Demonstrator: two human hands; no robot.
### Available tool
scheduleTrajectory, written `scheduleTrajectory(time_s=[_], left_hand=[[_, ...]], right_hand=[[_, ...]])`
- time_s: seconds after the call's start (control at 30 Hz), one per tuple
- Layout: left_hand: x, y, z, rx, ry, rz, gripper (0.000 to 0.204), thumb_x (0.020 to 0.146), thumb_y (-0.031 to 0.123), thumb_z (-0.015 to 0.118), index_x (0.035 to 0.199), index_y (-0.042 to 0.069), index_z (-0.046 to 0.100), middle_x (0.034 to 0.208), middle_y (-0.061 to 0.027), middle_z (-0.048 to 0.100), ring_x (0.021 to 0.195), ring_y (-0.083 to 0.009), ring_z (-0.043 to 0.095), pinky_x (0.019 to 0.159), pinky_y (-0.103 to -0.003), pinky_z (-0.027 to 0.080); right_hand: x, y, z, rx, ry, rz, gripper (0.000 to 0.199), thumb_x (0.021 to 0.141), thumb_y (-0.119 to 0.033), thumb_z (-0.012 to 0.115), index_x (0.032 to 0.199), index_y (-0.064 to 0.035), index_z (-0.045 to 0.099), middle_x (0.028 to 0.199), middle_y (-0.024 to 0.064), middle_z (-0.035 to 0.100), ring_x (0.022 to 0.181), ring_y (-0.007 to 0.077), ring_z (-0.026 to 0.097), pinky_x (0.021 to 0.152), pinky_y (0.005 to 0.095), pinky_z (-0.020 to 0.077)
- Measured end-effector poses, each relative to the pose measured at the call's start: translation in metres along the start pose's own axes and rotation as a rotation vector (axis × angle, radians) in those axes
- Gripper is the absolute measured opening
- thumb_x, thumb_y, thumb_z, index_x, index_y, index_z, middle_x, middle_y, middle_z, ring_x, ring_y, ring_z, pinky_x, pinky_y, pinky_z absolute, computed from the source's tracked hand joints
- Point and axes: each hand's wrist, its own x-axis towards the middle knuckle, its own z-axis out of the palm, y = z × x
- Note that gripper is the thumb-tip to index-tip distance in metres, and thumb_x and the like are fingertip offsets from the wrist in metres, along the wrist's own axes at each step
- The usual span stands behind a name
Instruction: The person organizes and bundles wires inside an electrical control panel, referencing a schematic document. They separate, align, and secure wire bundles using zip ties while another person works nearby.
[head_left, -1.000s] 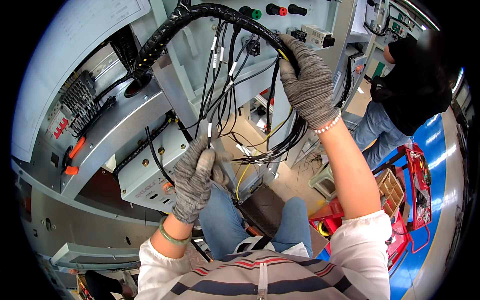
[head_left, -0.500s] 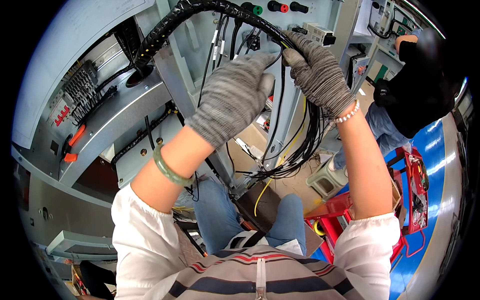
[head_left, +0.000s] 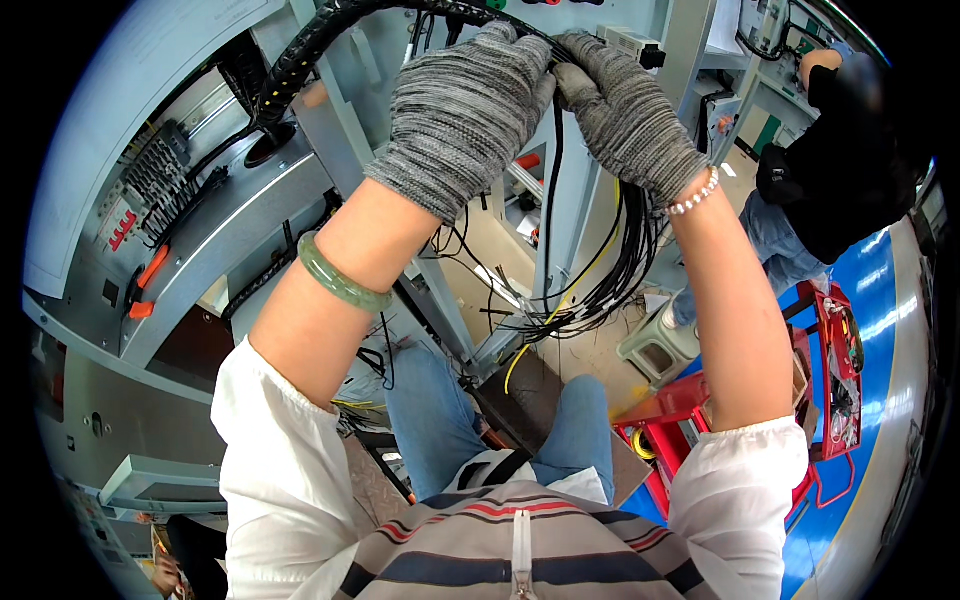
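Far left: grey cabinet panel (head_left: 190,240) with a row of breakers (head_left: 150,180) and 2 orange tabs (head_left: 150,268); it leans open, so the wiring inside is reachable. A black corrugated conduit (head_left: 300,60) rises from a round hole in the panel and arcs over the top toward the hands, probably to route the wires clear of the frame.

Left hand (head_left: 465,110), grey knit glove, green bangle (head_left: 340,280) on the wrist, is raised high and curled closed around the wire bundle (head_left: 555,150) where it leaves the conduit end. Fingers wrap over the top; grip looks clenched on the wires, likely steadying them.

Right hand (head_left: 625,115), same glove, bead bracelet (head_left: 695,195), meets the left at the same spot, fingertips pinched on the bundle just beside the left thumb. What exactly sits between the fingertips cannot be told.

Bundle: thin black wires, 1 yellow one (head_left: 590,270) among them, hanging slack from the hands down between both forearms, then looping near the knees in front of the frame post (head_left: 560,240). Ends hidden in the tangle.

Right side: another person (head_left: 840,150) in dark top works at a neighbouring cabinet; red cart (head_left: 830,370) on blue floor (head_left: 890,300) below.
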Motion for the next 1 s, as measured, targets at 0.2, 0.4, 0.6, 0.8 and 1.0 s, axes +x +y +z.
scheduleTrajectory(time_s=[0.2,0.4,0.6,0.8,1.0], left_hand=[[-0.002,-0.004,-0.004,-0.001,0.049,-0.032,0.022,0.084,0.029,0.052,0.087,0.009,0.060,0.079,-0.0093,0.060,0.074,-0.0242,0.061,0.063,-0.038,0.051],[0.001,-0.009,-0.002,-0.075,0.056,-0.083,0.021,0.082,0.028,0.053,0.081,0.009,0.061,0.070,-0.0095,0.059,0.070,-0.0249,0.061,0.063,-0.038,0.050],[-0.003,-0.009,-0.005,-0.047,0.071,-0.102,0.022,0.083,0.030,0.053,0.085,0.010,0.061,0.074,-0.0099,0.061,0.075,-0.0254,0.061,0.066,-0.040,0.050],[-0.039,-0.011,-0.018,-0.637,-0.143,-0.279,0.039,0.083,0.025,0.063,0.115,0.004,0.056,0.103,-0.0146,0.063,0.096,-0.0197,0.061,0.085,-0.029,0.048],[-0.158,0.001,0.018,-1.401,-0.039,-0.582,0.067,0.080,0.019,0.067,0.136,0.008,0.032,0.129,-0.0126,0.045,0.120,-0.0231,0.043,0.098,-0.035,0.038]], right_hand=[[-0.001,0.001,0.006,-0.040,0.031,0.004,0.030,0.091,-0.022,0.047,0.112,-0.0010,0.055,0.093,0.0196,0.060,0.088,0.0329,0.058,0.082,0.0384,0.0449],[0.001,0.001,-0.002,-0.001,-0.006,0.002,0.031,0.091,-0.024,0.048,0.112,-0.0016,0.055,0.087,0.0170,0.060,0.082,0.0285,0.057,0.078,0.0371,0.0449],[0.003,-0.009,-0.009,0.041,-0.075,0.079,0.033,0.091,-0.025,0.048,0.113,-0.0013,0.054,0.083,0.0166,0.058,0.079,0.0277,0.056,0.076,0.0364,0.0443],[0.001,-0.002,-0.005,0.016,-0.072,0.048,0.032,0.091,-0.025,0.048,0.111,-0.0010,0.054,0.083,0.0167,0.058,0.079,0.0272,0.055,0.076,0.0356,0.0440],[0.002,-0.002,0.006,0.133,-0.026,0.065,0.030,0.091,-0.021,0.048,0.112,-0.0009,0.054,0.078,0.0112,0.058,0.074,0.0195,0.055,0.073,0.0310,0.0448]])
